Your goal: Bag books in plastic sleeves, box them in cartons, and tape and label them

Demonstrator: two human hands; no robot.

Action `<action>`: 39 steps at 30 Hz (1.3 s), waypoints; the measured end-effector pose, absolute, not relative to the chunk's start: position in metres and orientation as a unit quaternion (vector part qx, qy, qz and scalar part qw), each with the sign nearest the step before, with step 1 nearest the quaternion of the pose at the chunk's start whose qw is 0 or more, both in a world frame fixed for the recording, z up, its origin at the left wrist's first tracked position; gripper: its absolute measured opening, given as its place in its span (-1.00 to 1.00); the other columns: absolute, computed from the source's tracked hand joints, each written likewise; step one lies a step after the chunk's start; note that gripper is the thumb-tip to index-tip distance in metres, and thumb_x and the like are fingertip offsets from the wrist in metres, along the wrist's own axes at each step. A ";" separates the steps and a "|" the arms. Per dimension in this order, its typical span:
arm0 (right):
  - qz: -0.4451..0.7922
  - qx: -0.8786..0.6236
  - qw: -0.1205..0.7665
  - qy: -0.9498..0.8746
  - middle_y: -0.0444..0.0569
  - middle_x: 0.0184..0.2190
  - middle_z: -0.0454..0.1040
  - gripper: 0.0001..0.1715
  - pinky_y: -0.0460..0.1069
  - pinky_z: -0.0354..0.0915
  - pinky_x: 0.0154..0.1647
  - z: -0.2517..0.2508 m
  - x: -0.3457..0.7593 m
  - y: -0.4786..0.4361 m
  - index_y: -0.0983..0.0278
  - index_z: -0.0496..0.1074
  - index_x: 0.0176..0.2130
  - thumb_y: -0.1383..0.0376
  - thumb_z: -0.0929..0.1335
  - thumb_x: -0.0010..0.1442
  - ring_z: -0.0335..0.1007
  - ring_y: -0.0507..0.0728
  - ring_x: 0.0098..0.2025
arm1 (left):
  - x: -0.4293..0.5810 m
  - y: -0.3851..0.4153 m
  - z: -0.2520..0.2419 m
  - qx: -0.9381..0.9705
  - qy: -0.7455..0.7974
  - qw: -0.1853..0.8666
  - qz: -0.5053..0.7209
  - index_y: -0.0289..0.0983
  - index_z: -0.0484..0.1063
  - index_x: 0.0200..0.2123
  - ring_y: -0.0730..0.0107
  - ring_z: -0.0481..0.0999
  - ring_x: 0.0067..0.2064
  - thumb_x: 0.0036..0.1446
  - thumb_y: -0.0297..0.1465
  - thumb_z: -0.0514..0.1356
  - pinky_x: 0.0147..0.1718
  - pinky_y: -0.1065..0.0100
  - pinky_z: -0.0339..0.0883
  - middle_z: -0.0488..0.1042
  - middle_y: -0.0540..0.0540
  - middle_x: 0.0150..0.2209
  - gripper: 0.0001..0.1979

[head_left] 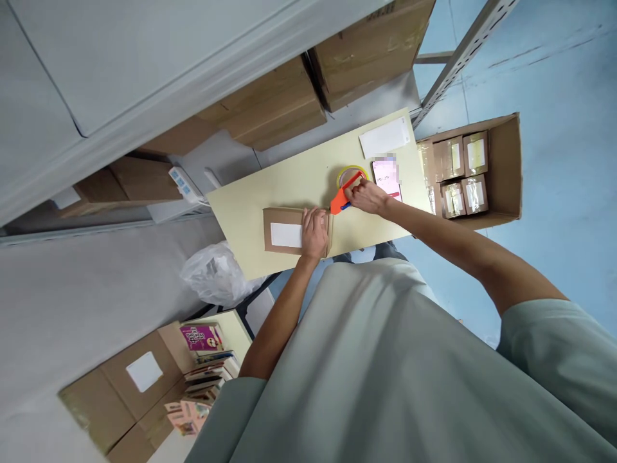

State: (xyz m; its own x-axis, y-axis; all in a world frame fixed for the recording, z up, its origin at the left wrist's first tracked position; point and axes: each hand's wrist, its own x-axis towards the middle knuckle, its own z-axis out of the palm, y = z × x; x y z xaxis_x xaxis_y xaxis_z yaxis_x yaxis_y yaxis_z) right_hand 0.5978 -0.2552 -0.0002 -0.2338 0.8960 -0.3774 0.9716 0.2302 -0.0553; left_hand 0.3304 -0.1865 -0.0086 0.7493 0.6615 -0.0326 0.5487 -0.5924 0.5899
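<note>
On the pale yellow table (250,193) lies a small cardboard box (284,218) with a white label (286,235) on top. My left hand (314,233) rests on the box's right end, fingers spread over it and pressing it to the table. Just past that end, my right hand (367,195) grips an orange tape dispenser (340,200) loaded with a roll of tape (343,172). The dispenser's tip is close to the box's right edge; whether it touches I cannot tell.
A phone (385,179) and a white paper (384,137) lie at the table's right. Beyond stands an open carton (504,173) of small boxes. Shelving with large cartons (274,106) runs along the back. A plastic bag (214,273) and books (207,376) are at left.
</note>
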 end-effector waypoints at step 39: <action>-0.281 0.734 0.049 0.617 0.60 0.03 0.62 -0.44 0.19 0.41 0.00 0.125 0.519 -0.241 0.67 0.44 0.24 0.25 0.21 0.57 0.64 0.46 0.02 | 0.339 -0.210 0.025 0.893 0.299 0.272 0.197 -0.19 0.44 0.10 0.07 0.61 0.17 0.57 -0.34 -0.02 0.24 -0.05 0.52 0.61 -0.29 0.06 -0.73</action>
